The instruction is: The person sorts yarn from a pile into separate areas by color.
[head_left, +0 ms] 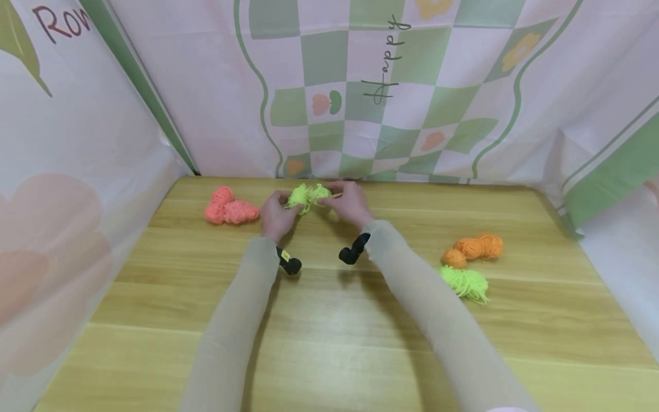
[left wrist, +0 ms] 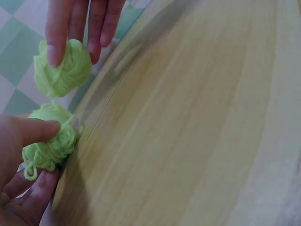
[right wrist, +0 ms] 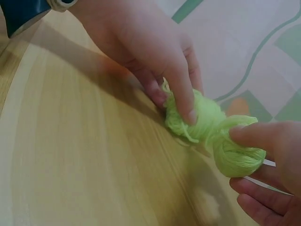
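Observation:
Two small yellow-green balls of yarn are side by side at the back of the table, one in each hand. My left hand pinches the left yarn ball, thumb on the near side and fingers behind; a loose loop of yarn hangs from it in the left wrist view. The right yarn ball is between the thumb and fingers of my right hand. In the right wrist view the two balls lie right up against each other, strands of yarn showing on both.
Coral-pink yarn balls sit left of my left hand. Toward the right are several orange yarn balls in a row, with more yellow-green yarn just in front, partly behind my right sleeve. A printed cloth hangs behind the wooden table.

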`<state>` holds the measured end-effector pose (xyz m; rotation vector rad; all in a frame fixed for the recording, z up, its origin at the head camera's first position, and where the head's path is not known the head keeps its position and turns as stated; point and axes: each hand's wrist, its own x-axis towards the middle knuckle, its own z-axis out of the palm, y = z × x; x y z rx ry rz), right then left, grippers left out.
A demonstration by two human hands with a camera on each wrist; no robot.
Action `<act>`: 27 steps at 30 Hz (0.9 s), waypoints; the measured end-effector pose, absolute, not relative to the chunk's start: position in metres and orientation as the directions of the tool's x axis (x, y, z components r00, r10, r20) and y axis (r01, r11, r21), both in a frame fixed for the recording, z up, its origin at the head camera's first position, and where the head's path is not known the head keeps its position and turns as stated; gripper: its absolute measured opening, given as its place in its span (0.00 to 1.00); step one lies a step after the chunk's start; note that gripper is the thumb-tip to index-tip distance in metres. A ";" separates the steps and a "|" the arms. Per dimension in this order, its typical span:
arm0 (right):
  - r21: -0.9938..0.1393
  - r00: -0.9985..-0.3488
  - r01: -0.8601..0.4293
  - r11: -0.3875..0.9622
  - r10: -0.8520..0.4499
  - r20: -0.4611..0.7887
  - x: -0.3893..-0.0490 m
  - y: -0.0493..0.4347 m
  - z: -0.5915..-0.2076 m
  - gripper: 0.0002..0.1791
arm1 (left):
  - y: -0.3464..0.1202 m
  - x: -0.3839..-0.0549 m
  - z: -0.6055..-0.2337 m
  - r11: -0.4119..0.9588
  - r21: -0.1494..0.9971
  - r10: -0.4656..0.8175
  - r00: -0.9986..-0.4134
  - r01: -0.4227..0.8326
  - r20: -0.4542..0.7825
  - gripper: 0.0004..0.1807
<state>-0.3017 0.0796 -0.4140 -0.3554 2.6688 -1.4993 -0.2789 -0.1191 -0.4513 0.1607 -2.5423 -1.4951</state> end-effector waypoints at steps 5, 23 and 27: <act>-0.850 -0.972 -0.152 0.505 -0.231 0.037 -0.302 0.079 -0.418 0.27 | -0.119 -0.279 -0.451 0.483 0.875 -0.192 -0.976 -0.005 0.100 0.25; -0.826 -0.971 -0.172 0.537 -0.233 0.052 -0.304 0.077 -0.426 0.26 | -0.119 -0.281 -0.454 0.498 0.867 -0.196 -0.975 -0.004 0.109 0.25; -0.812 -0.969 -0.185 0.554 -0.242 0.056 -0.305 0.075 -0.425 0.26 | -0.119 -0.281 -0.455 0.497 0.868 -0.198 -0.975 -0.009 0.103 0.26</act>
